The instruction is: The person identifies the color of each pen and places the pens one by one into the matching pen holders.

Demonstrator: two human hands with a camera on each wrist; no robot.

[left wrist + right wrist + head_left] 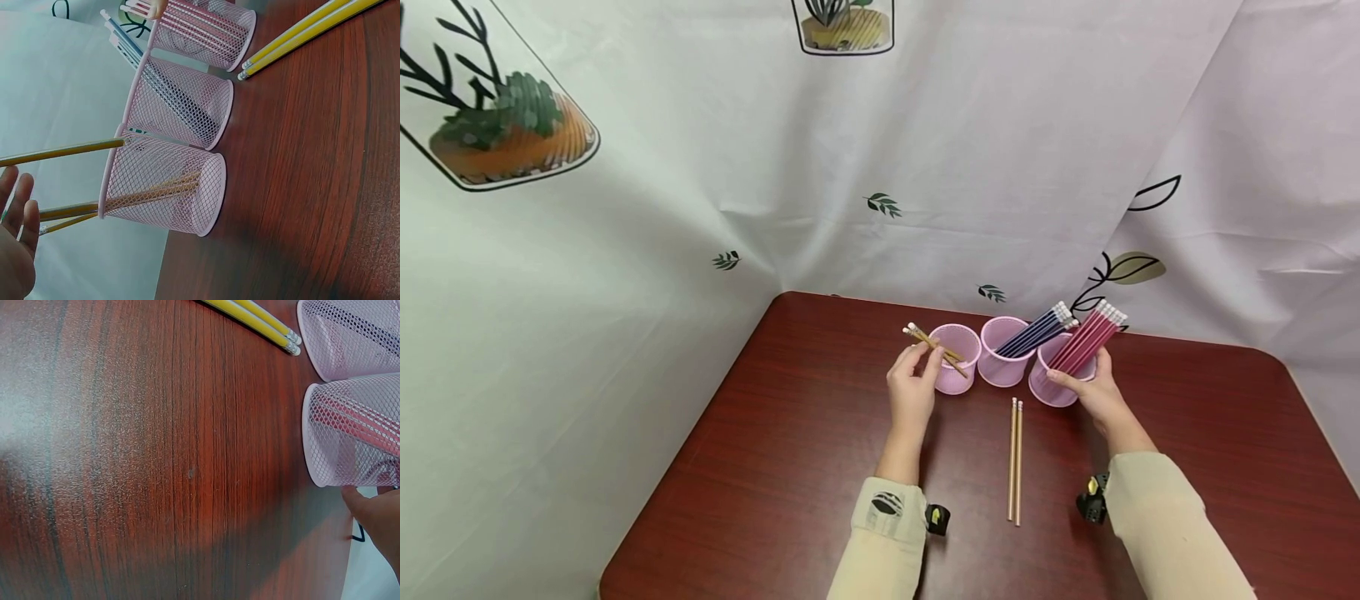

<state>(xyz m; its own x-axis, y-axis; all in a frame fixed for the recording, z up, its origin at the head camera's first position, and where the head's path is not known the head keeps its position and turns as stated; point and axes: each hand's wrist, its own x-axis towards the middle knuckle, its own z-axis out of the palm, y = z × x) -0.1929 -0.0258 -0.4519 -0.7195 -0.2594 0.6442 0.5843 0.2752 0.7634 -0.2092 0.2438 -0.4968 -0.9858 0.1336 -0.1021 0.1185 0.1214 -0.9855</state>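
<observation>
My left hand [913, 387] pinches a yellow pencil [62, 151] at the left pink mesh cup [952, 383]. The pencil's lower end overlaps the cup's rim in the left wrist view, and its eraser end points up and left. More yellow pencils [150, 195] lean inside that cup, seen through the mesh. My right hand [1101, 396] grips the right pink mesh cup [1049, 388] from its right side, thumb by the front rim and the other fingers mostly hidden behind. A bundle of dark pink pencils [1086, 342] leans to the right in it.
Between these stands a middle pink mesh cup [1000, 372] with dark blue pencils [1032, 335] leaning right. Two yellow pencils [1015, 462] lie side by side on the brown table [760, 467], in front of the cups. A printed white curtain [850, 250] hangs behind the table.
</observation>
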